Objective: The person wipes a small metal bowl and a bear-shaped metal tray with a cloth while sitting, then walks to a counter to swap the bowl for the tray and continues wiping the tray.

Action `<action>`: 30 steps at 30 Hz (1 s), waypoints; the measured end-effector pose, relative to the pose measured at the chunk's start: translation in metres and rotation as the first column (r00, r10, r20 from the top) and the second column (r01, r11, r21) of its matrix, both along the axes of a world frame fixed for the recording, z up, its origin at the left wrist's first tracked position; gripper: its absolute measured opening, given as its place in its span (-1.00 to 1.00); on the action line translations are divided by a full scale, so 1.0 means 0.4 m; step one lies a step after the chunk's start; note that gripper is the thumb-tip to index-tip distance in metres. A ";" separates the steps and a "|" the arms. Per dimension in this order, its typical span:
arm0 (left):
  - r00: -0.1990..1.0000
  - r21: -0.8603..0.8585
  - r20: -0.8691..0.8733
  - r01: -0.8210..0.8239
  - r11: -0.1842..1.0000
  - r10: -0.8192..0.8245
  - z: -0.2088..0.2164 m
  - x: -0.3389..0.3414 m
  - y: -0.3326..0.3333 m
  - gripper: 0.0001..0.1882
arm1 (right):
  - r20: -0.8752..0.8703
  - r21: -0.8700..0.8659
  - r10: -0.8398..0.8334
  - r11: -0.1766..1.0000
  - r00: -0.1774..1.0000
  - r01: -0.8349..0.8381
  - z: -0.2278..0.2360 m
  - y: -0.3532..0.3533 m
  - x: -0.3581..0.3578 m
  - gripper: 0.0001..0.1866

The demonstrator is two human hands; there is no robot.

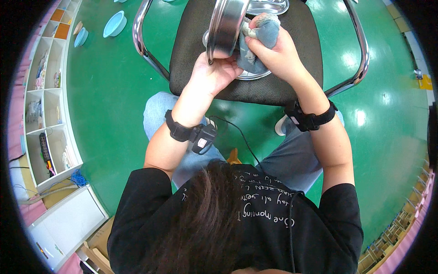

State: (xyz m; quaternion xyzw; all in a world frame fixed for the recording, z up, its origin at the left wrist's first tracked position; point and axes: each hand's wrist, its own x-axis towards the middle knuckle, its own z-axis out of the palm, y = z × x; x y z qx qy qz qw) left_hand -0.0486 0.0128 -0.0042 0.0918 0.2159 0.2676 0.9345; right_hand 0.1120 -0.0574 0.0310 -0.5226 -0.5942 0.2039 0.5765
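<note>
A shiny stainless-steel pan or basin is tipped on its side above the chair seat, its rim facing left. My left hand supports it from below, fingers wrapped round its lower edge. In my right hand is a bunched blue-grey cloth, pinched under the thumb and hanging against the pan's right side. The cloth's lower end comes down by my left fingertips. Under the cloth the rim of a metal plate shows on the seat, mostly hidden. Beyond my right hand lies another shiny metal dish.
The black mesh chair seat has chrome armrests on both sides. Light-blue basins stand on the green floor at the far left. White shelves with small items line the left side. A black cable hangs between my knees.
</note>
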 end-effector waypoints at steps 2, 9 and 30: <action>0.999 -0.074 0.051 -0.002 0.997 0.006 0.003 0.001 0.000 -0.58 | 0.029 -0.002 0.012 1.000 0.999 -0.012 0.008 -0.003 0.000 -0.73; 0.998 0.020 0.029 -0.061 0.998 0.060 0.002 0.004 0.004 -0.66 | -0.165 -0.128 0.030 0.990 0.986 -0.052 -0.007 -0.003 -0.007 -0.74; 0.961 0.271 -0.101 -0.223 0.936 0.258 -0.004 0.019 -0.008 -0.67 | -0.849 -0.266 -0.065 0.909 0.524 -0.320 0.012 -0.012 -0.054 -0.77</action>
